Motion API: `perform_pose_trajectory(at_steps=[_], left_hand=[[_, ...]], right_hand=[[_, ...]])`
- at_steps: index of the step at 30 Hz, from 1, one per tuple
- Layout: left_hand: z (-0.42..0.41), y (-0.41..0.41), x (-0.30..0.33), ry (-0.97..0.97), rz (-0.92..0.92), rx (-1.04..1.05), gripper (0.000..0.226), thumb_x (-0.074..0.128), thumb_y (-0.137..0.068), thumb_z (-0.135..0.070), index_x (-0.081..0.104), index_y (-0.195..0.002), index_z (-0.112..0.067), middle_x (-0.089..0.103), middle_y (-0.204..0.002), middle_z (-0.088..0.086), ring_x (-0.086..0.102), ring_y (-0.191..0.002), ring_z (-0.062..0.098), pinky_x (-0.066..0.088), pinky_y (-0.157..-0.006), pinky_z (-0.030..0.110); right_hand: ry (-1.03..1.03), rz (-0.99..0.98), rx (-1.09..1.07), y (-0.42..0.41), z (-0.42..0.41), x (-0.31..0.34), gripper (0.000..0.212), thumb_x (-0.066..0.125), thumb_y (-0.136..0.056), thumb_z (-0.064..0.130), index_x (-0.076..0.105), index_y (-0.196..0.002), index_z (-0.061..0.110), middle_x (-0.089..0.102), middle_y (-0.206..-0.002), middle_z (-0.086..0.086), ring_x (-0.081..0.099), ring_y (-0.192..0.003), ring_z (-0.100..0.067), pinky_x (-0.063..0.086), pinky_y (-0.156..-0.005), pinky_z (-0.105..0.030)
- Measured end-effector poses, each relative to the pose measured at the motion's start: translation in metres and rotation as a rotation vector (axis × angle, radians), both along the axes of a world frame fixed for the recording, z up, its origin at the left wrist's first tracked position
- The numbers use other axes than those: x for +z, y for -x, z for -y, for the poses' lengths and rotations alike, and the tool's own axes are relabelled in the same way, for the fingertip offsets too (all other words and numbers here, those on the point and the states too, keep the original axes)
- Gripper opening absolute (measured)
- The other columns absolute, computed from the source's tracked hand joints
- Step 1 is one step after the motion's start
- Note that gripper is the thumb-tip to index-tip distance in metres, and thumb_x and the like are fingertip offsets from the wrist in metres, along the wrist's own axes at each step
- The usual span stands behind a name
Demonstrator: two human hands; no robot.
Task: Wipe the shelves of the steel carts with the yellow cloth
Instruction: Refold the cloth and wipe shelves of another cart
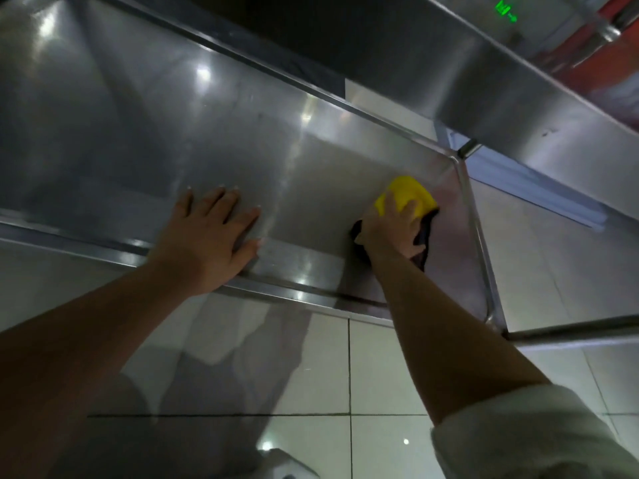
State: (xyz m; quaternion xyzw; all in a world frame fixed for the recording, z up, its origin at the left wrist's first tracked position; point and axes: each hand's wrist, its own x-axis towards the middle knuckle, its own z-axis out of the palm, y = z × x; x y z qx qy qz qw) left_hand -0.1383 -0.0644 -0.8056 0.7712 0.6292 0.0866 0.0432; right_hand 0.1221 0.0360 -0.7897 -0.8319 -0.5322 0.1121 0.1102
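Observation:
A steel cart shelf (173, 133) with a raised rim fills the upper left and middle of the head view. My left hand (207, 233) lies flat on its near part, fingers spread and straight. My right hand (392, 229) presses the yellow cloth (408, 193) onto the shelf close to its right corner. The fingers lie over the cloth and curl round it. A dark side of the cloth shows under the palm.
A second steel cart shelf (518, 108) stands at the upper right, close to the first one's corner post (468, 148). A steel bar (570, 330) runs off to the right at the near corner. Glossy floor tiles (345, 375) lie below.

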Motion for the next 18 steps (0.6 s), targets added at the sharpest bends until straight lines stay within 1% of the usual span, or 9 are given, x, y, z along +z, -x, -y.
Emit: perform_pose_trajectory(at_steps=[2, 3, 4, 5, 8, 10, 13, 15, 18], left_hand=[[0.002, 0.001, 0.001, -0.011, -0.009, -0.015, 0.066, 0.026, -0.090, -0.052, 0.056, -0.133, -0.012, 0.049, -0.139, 0.024, 0.045, -0.130, 0.042, 0.027, -0.106, 0.062], [0.004, 0.001, 0.001, -0.006, -0.012, -0.022, 0.066, 0.026, -0.090, -0.051, 0.057, -0.133, -0.012, 0.049, -0.139, 0.023, 0.045, -0.130, 0.042, 0.028, -0.106, 0.062], [0.005, 0.000, 0.001, 0.004, -0.012, -0.025, 0.066, 0.025, -0.090, -0.051, 0.056, -0.134, -0.013, 0.048, -0.140, 0.023, 0.044, -0.131, 0.041, 0.027, -0.107, 0.061], [0.005, 0.000, 0.000, 0.013, -0.009, -0.023, 0.066, 0.025, -0.090, -0.052, 0.055, -0.135, -0.013, 0.048, -0.141, 0.022, 0.042, -0.132, 0.041, 0.026, -0.107, 0.061], [0.008, -0.005, -0.001, 0.027, -0.019, -0.012, 0.069, 0.020, -0.089, -0.053, 0.052, -0.137, -0.016, 0.044, -0.145, 0.020, 0.038, -0.135, 0.039, 0.024, -0.109, 0.060], [0.012, -0.007, 0.000, 0.028, -0.016, -0.006, 0.069, 0.019, -0.089, -0.053, 0.051, -0.138, -0.016, 0.043, -0.146, 0.019, 0.037, -0.136, 0.038, 0.023, -0.110, 0.059], [0.017, -0.006, 0.001, 0.005, 0.028, -0.028, 0.065, 0.024, -0.089, -0.049, 0.059, -0.130, -0.011, 0.049, -0.139, 0.023, 0.044, -0.130, 0.042, 0.029, -0.105, 0.062], [0.018, 0.001, 0.004, 0.011, 0.069, -0.043, 0.065, 0.025, -0.089, -0.048, 0.063, -0.124, -0.009, 0.053, -0.136, 0.023, 0.048, -0.127, 0.042, 0.031, -0.103, 0.062], [0.017, 0.028, 0.010, 0.002, 0.090, -0.084, 0.070, 0.023, -0.086, -0.056, 0.067, -0.116, -0.011, 0.058, -0.131, 0.017, 0.054, -0.122, 0.038, 0.038, -0.101, 0.053]], right_hand=[[-0.029, 0.082, 0.341, -0.018, 0.020, 0.001, 0.054, 0.043, -0.096, 0.042, 0.024, -0.147, 0.045, 0.006, -0.161, 0.000, 0.014, -0.145, -0.026, 0.018, -0.110, -0.063], [-0.023, 0.110, 0.470, -0.036, 0.032, 0.003, 0.054, 0.042, -0.097, 0.043, 0.022, -0.147, 0.046, 0.005, -0.161, 0.000, 0.016, -0.145, -0.026, 0.021, -0.110, -0.061], [-0.016, 0.130, 0.526, -0.057, 0.044, 0.004, 0.053, 0.040, -0.098, 0.044, 0.018, -0.146, 0.049, 0.004, -0.162, 0.001, 0.016, -0.145, -0.025, 0.022, -0.110, -0.060], [-0.015, 0.137, 0.494, -0.078, 0.056, 0.004, 0.052, 0.039, -0.098, 0.045, 0.016, -0.145, 0.051, 0.003, -0.162, 0.003, 0.016, -0.146, -0.025, 0.023, -0.110, -0.059], [0.004, 0.065, 0.115, -0.113, 0.083, 0.008, 0.052, 0.035, -0.099, 0.044, 0.013, -0.145, 0.052, 0.001, -0.161, 0.004, 0.015, -0.145, -0.025, 0.021, -0.108, -0.062], [0.050, 0.046, -0.074, -0.109, 0.088, 0.010, 0.053, 0.033, -0.099, 0.045, 0.012, -0.147, 0.049, -0.001, -0.161, 0.002, 0.014, -0.145, -0.028, 0.018, -0.110, -0.062], [0.101, -0.031, -0.223, -0.078, 0.087, 0.016, 0.060, 0.036, -0.097, 0.048, 0.011, -0.151, 0.037, -0.002, -0.161, 0.000, 0.008, -0.146, -0.028, 0.012, -0.113, -0.056], [0.097, -0.043, -0.195, -0.045, 0.094, 0.014, 0.059, 0.037, -0.097, 0.047, 0.014, -0.150, 0.038, -0.002, -0.161, 0.003, 0.005, -0.146, -0.026, 0.009, -0.113, -0.057], [0.055, 0.088, 0.067, 0.006, 0.116, 0.010, 0.055, 0.040, -0.096, 0.041, 0.020, -0.147, 0.045, -0.001, -0.161, 0.004, 0.004, -0.146, -0.028, 0.015, -0.111, -0.063]])
